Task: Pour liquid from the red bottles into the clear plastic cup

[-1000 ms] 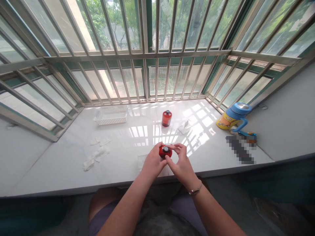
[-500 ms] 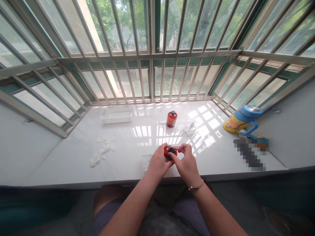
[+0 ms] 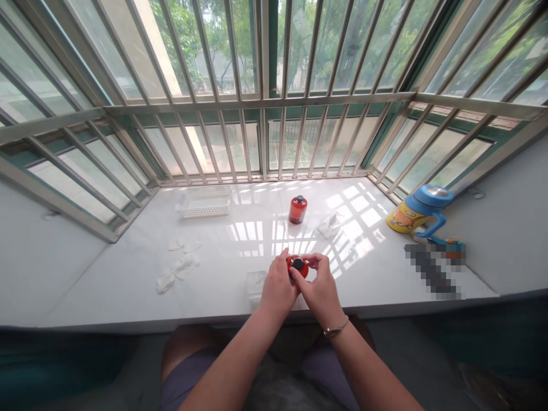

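The first red bottle [image 3: 305,268] was between both hands, close to the front of the desk [image 3: 107,288]. The left hand [image 3: 276,290] grasped its left side, and the right hand [image 3: 322,281] pinched it with thumb and fingers beside the dark cap [image 3: 297,264]. This cap appeared to be seated on top, but how tight it was, I could not tell, and also not if the bottle's bottom touched the desk. The second red bottle [image 3: 297,211] stood upright behind, with its cap on and no hand on it

About the room: the front edge ran just under the wrists, so toward the body there was little margin, in my judgement. A clear box [image 3: 256,287] lay just beside the left hand and could be knocked there. Forward, some surface separated the hands from the second bottle; a clear small item [image 3: 329,224] lay to its right. The white basket [image 3: 205,210] and the blue and yellow flask [image 3: 417,210] were well apart from the hands, near the window bars [image 3: 274,103]
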`<state>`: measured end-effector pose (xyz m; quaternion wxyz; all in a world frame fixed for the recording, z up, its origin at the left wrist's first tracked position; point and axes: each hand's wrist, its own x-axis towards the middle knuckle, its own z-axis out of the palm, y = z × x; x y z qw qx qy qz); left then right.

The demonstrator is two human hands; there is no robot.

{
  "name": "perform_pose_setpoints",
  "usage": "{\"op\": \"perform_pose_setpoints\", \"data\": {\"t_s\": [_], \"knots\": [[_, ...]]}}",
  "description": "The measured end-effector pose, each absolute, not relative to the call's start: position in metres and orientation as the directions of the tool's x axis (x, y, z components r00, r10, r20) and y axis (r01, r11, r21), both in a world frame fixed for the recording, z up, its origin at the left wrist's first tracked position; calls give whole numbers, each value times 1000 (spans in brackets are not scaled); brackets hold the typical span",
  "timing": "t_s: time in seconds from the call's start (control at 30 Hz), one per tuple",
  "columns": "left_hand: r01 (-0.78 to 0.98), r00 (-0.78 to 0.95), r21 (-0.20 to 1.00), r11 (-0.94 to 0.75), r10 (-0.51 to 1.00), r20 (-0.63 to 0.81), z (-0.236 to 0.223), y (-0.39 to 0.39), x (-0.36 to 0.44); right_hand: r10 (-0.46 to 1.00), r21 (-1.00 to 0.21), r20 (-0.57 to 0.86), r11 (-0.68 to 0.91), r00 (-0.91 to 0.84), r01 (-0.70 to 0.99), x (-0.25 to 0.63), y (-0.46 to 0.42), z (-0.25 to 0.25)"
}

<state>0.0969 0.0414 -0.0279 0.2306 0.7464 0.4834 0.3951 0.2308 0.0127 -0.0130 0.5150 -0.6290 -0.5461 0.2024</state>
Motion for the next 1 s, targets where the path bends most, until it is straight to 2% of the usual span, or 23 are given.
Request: {"op": "perform_pose_setpoints", "data": {"t_s": [0.1, 0.2, 0.23, 0.3, 0.37, 0.4, 0.47, 0.57, 0.67, 0.8, 1.0], "knots": [[533, 357, 693, -485, 872, 335, -15, 33, 78, 911, -841, 343, 190, 228, 507, 233, 9, -27], [474, 536, 631, -614, 770, 346, -1, 27, 43, 926, -844, 326, 195, 189, 500, 242, 12, -40], [479, 536, 613, -629, 762, 363, 2, 27, 28, 928, -841, 326, 197, 181, 505, 247, 17, -43], [573, 390, 582, -577, 817, 425, 4, 34, -5, 934, -827, 321, 195, 158, 528, 257, 31, -49], [719, 168, 567, -401, 893, 419, 3, 48, -44, 944, -814, 298, 174, 142, 554, 269, 52, -54], [795, 70, 541, -275, 927, 369, 1, 58, -64, 950, -809, 283, 160, 135, 566, 275, 64, -56], [923, -119, 385, 30, 971, 207, -3, 78, -105, 950, -775, 278, 135, 142, 618, 286, 85, -60], [928, -283, 290, 232, 947, 149, -7, 103, -157, 912, -692, 369, 140, 181, 708, 298, 99, -62], [934, -309, 223, 279, 944, 117, -13, 117, -185, 869, -660, 448, 163, 210, 733, 298, 87, -64], [952, -269, 172, 253, 960, 76, -23, 128, -194, 853, -661, 477, 187, 215, 726, 288, 52, -75], [958, -224, 202, 202, 970, 93, -21, 134, -196, 849, -673, 474, 179, 233, 717, 286, 20, -103]]}}
